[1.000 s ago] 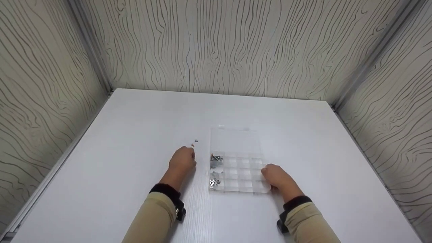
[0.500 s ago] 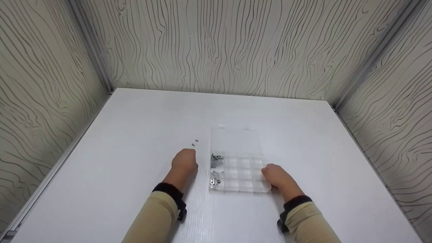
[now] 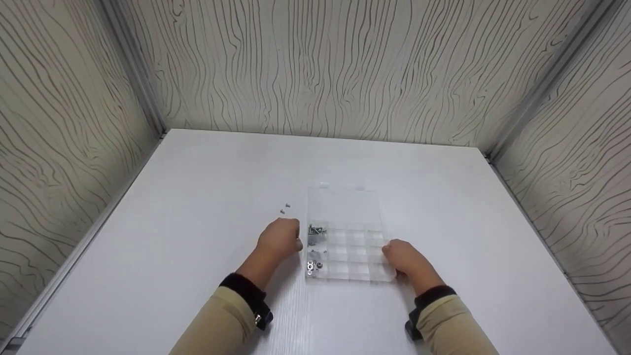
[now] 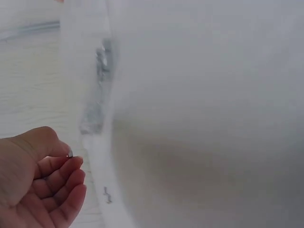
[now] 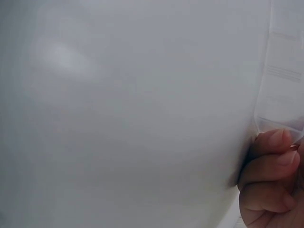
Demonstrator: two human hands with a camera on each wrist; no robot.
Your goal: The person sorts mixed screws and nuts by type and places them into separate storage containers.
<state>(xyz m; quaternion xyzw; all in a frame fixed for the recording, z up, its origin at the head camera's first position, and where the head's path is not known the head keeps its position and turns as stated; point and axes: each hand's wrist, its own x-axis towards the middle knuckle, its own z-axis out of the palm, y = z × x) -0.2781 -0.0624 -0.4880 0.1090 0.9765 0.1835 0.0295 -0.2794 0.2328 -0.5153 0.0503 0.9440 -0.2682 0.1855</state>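
Left hand: the left hand (image 3: 279, 240) hovers just left of the clear compartment box (image 3: 355, 246), fingers curled, thumb and forefinger pinching a small metal screw (image 4: 70, 154), as the left wrist view shows.
Right hand: the right hand (image 3: 403, 257) rests at the box's right near corner, curled fingers (image 5: 270, 164) gripping its edge.
Box: it lies flat on the white table (image 3: 197, 197), lid open and folded away from the person.
Contents: screws (image 3: 315, 230) fill the far-left compartment of the box; washers or nuts (image 3: 313, 266) sit in its near-left one.
Loose parts: two small screws (image 3: 284, 208) lie on the table just left of the box's lid, beyond the left hand.
Surroundings: wood-grain panels (image 3: 315, 69) wall the table on three sides.
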